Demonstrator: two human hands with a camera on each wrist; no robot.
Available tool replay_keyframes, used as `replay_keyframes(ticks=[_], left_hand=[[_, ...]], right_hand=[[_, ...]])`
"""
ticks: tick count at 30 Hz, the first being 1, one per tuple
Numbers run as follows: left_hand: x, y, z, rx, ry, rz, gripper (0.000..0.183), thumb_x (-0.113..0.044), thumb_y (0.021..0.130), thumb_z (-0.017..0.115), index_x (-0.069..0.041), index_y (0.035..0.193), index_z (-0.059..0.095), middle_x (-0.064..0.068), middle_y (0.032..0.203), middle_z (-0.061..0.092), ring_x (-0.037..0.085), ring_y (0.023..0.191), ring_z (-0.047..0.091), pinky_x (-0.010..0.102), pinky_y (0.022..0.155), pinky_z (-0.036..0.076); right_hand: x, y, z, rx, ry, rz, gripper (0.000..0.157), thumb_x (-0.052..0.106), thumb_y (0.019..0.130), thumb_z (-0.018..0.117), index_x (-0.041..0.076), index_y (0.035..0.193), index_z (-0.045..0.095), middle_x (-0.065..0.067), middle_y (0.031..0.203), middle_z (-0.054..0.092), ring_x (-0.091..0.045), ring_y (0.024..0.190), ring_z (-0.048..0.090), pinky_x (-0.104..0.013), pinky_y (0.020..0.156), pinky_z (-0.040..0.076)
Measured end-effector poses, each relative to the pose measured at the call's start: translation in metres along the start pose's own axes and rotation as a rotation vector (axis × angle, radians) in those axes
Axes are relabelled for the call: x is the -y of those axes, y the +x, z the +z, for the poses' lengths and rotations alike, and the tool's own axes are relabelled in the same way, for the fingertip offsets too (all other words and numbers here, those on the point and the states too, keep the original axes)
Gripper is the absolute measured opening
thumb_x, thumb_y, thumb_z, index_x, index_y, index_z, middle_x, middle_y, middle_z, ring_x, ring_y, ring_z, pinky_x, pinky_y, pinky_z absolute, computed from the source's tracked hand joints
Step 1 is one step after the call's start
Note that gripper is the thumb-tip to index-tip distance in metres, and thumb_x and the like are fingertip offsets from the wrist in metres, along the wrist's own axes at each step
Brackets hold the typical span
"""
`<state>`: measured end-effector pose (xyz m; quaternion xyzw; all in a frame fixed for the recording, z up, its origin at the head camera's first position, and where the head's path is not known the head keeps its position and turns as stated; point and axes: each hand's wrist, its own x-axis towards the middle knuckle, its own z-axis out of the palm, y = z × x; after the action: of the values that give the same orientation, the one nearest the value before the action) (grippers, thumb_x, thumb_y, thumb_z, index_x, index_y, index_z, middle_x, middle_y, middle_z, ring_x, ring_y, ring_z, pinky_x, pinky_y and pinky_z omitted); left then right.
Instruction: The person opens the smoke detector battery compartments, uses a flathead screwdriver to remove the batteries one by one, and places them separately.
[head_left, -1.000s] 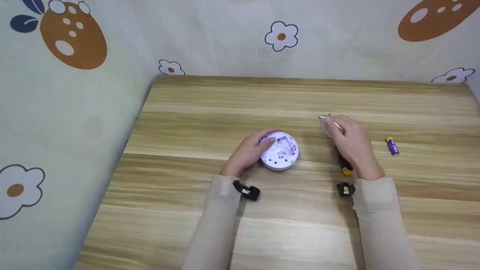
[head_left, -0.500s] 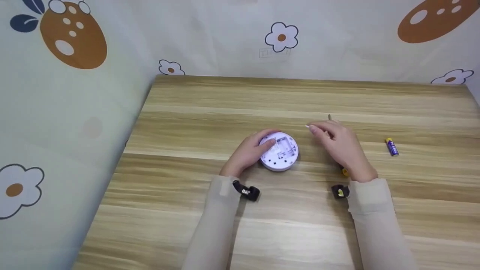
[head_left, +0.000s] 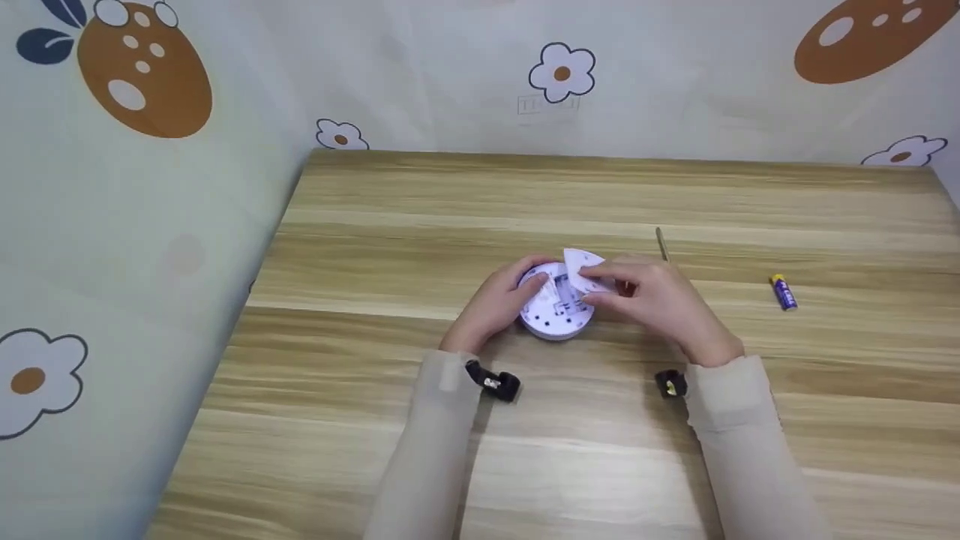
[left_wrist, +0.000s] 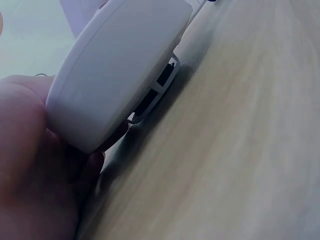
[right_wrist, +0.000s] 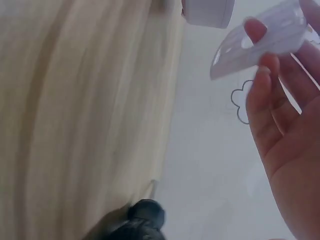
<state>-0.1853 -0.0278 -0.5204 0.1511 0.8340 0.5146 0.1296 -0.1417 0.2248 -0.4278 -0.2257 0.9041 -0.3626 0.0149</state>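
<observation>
A round white device (head_left: 555, 315), which looks like a smoke alarm, has its back face up with a battery compartment uncovered. My left hand (head_left: 495, 304) grips its left side, thumb over the face and fingers round the rim. In the left wrist view the device's smooth side (left_wrist: 115, 65) fills the upper part, with dark slots underneath, close to the tabletop. My right hand (head_left: 649, 296) pinches a white half-moon battery cover (head_left: 581, 268) between thumb and fingers, tilted above the device's right edge. In the right wrist view the cover (right_wrist: 275, 40) stands apart from the device (right_wrist: 207, 11).
A screwdriver lies partly under my right hand; its metal shaft (head_left: 661, 244) shows beyond the hand, and its dark handle (right_wrist: 145, 215) appears in the right wrist view. A small purple and yellow battery (head_left: 784, 292) lies on the wooden table (head_left: 420, 202) farther right.
My right hand has moved left from near the screwdriver, bringing the battery cover over the device's right edge. My left hand and the device have stayed nearly still.
</observation>
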Motion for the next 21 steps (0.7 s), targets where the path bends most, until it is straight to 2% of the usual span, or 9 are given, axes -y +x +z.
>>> replay_keyframes(ticks=[4, 8, 12, 14, 17, 21], left_hand=[[-0.007, -0.003, -0.001, -0.013, -0.014, -0.032, 0.043, -0.026, 0.117, 0.052, -0.014, 0.157, 0.063, 0.012, 0.158, 0.062, 0.032, 0.15, 0.053, 0.048, 0.127, 0.036], [-0.018, -0.008, -0.003, -0.036, -0.019, -0.024, 0.044, -0.021, 0.118, 0.048, -0.004, 0.156, 0.061, 0.018, 0.155, 0.063, 0.035, 0.148, 0.055, 0.048, 0.127, 0.038], [-0.015, -0.006, -0.001, -0.045, -0.027, -0.027, 0.044, -0.024, 0.119, 0.048, -0.007, 0.157, 0.061, 0.016, 0.156, 0.064, 0.033, 0.148, 0.055, 0.047, 0.127, 0.038], [-0.007, -0.002, 0.002, -0.054, -0.021, -0.025, 0.042, -0.025, 0.119, 0.049, -0.012, 0.157, 0.062, 0.012, 0.155, 0.065, 0.03, 0.148, 0.056, 0.045, 0.126, 0.039], [0.0, 0.001, 0.004, -0.064, -0.003, -0.009, 0.041, -0.025, 0.119, 0.048, -0.016, 0.156, 0.064, 0.008, 0.153, 0.067, 0.028, 0.146, 0.058, 0.046, 0.124, 0.041], [0.002, 0.002, 0.005, -0.071, 0.026, 0.003, 0.039, -0.024, 0.119, 0.048, -0.018, 0.153, 0.066, 0.006, 0.15, 0.069, 0.028, 0.143, 0.061, 0.047, 0.122, 0.043]], right_hand=[[0.004, 0.002, 0.006, 0.011, -0.035, -0.106, 0.036, 0.016, 0.093, 0.091, 0.005, 0.126, 0.083, -0.013, 0.127, 0.08, -0.039, 0.124, 0.072, -0.058, 0.11, 0.053], [0.005, 0.005, 0.014, 0.042, -0.064, -0.195, 0.037, 0.012, 0.09, 0.093, 0.001, 0.124, 0.082, -0.014, 0.124, 0.08, -0.039, 0.121, 0.073, -0.056, 0.107, 0.056], [0.005, 0.006, 0.02, 0.068, -0.104, -0.232, 0.037, 0.012, 0.09, 0.092, 0.001, 0.124, 0.082, -0.015, 0.124, 0.08, -0.039, 0.12, 0.072, -0.057, 0.106, 0.056], [0.004, 0.006, 0.023, 0.076, -0.12, -0.247, 0.035, 0.01, 0.09, 0.092, 0.001, 0.122, 0.083, -0.015, 0.123, 0.079, -0.039, 0.12, 0.072, -0.056, 0.106, 0.056], [0.003, 0.006, 0.025, 0.078, -0.125, -0.242, 0.028, 0.01, 0.09, 0.093, 0.003, 0.116, 0.085, -0.012, 0.122, 0.077, -0.037, 0.119, 0.07, -0.055, 0.104, 0.057], [0.005, 0.005, 0.025, 0.062, -0.131, -0.15, 0.025, 0.016, 0.092, 0.092, 0.005, 0.113, 0.084, -0.013, 0.126, 0.07, -0.036, 0.118, 0.067, -0.055, 0.1, 0.057]])
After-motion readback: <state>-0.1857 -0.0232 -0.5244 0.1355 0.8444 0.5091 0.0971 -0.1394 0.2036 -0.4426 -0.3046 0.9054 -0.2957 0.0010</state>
